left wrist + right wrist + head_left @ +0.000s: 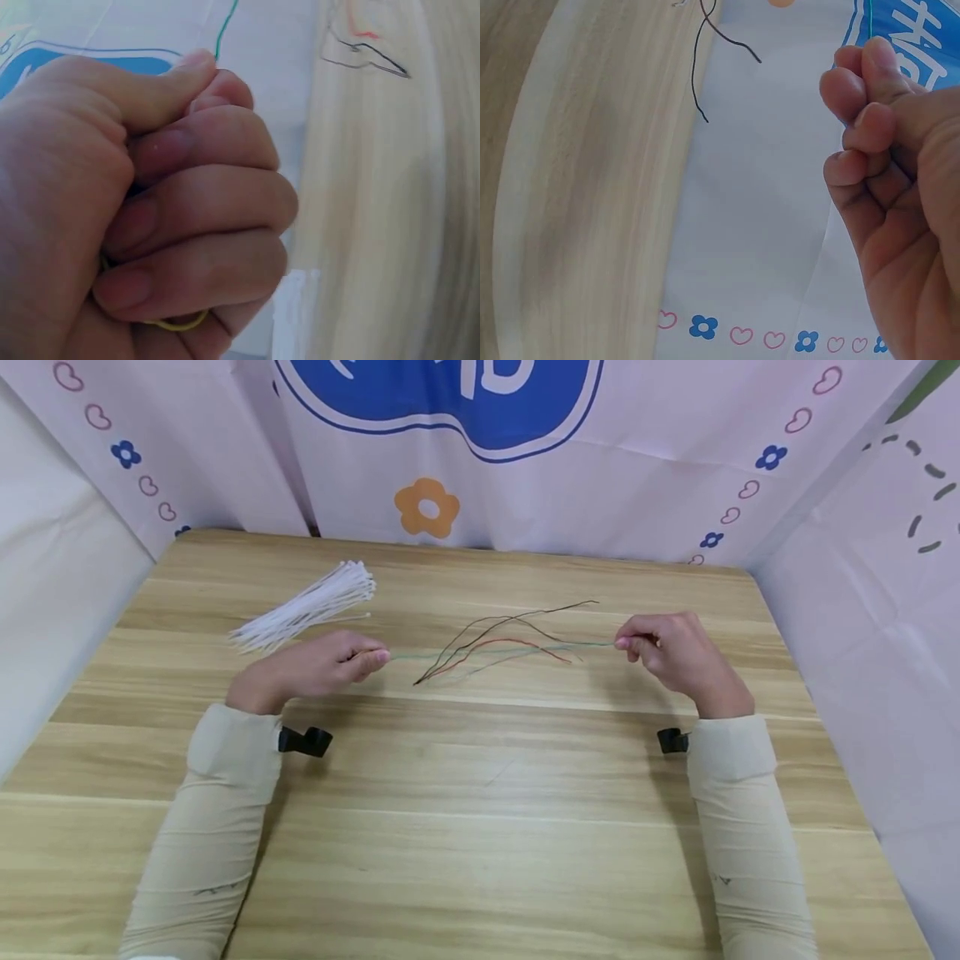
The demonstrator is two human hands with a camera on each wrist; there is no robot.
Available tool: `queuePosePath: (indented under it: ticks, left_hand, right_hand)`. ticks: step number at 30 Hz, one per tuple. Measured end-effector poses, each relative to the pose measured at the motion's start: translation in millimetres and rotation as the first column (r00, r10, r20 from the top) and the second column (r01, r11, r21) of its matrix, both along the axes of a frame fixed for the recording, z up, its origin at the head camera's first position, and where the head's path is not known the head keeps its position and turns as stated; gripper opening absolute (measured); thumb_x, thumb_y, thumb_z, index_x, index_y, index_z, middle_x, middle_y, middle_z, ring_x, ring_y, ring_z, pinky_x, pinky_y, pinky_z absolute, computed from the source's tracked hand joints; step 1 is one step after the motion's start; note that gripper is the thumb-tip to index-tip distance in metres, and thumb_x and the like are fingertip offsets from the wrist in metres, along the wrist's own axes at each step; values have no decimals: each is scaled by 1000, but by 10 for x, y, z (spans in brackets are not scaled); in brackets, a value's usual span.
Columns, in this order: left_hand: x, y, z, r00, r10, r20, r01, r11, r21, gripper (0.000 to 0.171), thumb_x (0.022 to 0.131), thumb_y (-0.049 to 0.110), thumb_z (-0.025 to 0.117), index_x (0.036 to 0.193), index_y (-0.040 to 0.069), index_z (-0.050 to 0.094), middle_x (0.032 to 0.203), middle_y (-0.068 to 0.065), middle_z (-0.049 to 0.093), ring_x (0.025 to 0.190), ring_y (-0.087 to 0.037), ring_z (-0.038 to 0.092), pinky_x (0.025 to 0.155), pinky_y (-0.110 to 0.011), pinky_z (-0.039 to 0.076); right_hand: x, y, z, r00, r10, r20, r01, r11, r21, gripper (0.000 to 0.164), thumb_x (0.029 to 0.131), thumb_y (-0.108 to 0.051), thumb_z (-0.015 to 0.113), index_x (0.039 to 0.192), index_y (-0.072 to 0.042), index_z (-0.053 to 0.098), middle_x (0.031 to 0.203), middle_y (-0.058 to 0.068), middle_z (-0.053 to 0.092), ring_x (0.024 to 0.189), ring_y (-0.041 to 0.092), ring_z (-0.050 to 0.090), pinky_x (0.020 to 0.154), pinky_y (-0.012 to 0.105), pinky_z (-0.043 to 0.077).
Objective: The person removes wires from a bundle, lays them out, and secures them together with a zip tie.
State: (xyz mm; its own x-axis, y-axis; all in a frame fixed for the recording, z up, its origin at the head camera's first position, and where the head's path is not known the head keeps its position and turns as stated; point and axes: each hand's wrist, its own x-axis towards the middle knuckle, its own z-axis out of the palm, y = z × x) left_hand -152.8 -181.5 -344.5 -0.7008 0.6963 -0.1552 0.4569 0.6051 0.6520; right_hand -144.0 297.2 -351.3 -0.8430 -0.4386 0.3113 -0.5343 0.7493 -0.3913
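A thin green wire is stretched between the two hands above the table. My left hand pinches one end between thumb and index finger. Its other fingers are curled, and a yellow wire loops out below them in the left wrist view. At the other end, my right hand pinches the green wire with thumb and fingertips. Loose black wires and a red wire lie on the table between the hands, meeting at their left end.
A bundle of white cable ties lies at the back left of the wooden table, just beyond the left hand. A printed white cloth hangs along the back edge, with white sheets on both sides.
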Motion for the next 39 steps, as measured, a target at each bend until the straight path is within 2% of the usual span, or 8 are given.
queuePosePath:
  ticks: [3,6,11,16,19,30,35,39]
  left_hand:
    - [-6,24,-58,999,-25,-29,25,1000,-2,37,114,16,46,77,13,46,70,5,36,63,-6,33,64,-28,36]
    - [0,44,-76,990,-55,-127,48,997,-57,39,113,18,49,75,15,43,69,6,32,62,-5,28,64,-27,35]
    - [-12,68,2,934,-129,-333,82,985,-150,33,109,14,58,76,12,54,66,7,34,59,-5,32,65,-28,40]
    - [-75,93,58,887,-172,-428,97,977,-191,29,107,13,61,79,10,59,64,6,39,58,-7,36,65,-32,44]
    - [-104,98,47,877,-186,-444,102,973,-206,31,107,12,61,76,9,56,63,6,38,57,-8,36,64,-31,42]
    - [-171,103,-56,905,-159,-396,83,976,-202,36,107,11,62,71,13,56,61,5,43,58,-8,39,65,-31,44]
    - [-202,112,-88,906,-174,-386,89,969,-229,30,107,12,62,77,11,65,65,2,56,60,-9,44,66,-35,49]
    - [-214,123,-95,932,-155,-327,61,958,-279,26,107,16,61,86,10,73,77,-2,69,66,-11,54,75,-42,57]
  right_hand:
    - [-2,14,-21,1000,9,2,-9,1000,20,11,97,-1,73,88,-7,77,68,-1,66,57,9,50,58,24,43]
    - [-10,26,-4,1000,30,4,-30,998,54,12,97,0,73,88,-7,76,67,-2,65,58,9,50,59,26,44]
    - [-14,54,45,997,66,35,-69,993,100,13,98,-1,72,89,-9,75,67,-4,63,59,8,50,60,26,45]
    - [-11,98,60,996,67,66,-75,989,125,12,99,-3,71,89,-8,75,67,-3,62,59,8,49,59,25,44]
    - [-32,112,55,994,47,96,-60,988,143,13,101,-5,70,89,-8,74,67,-1,62,58,9,48,60,25,44]
    - [-203,79,55,985,-14,173,-20,982,190,15,103,-10,68,90,-8,74,68,1,62,58,13,47,62,28,42]
    - [-264,80,36,976,-32,217,-13,979,202,15,103,-7,66,91,-8,75,73,5,67,61,15,49,63,29,42]
    - [-320,78,18,972,-32,231,-19,977,214,17,103,-5,64,91,-9,75,75,5,68,65,16,51,66,31,44]
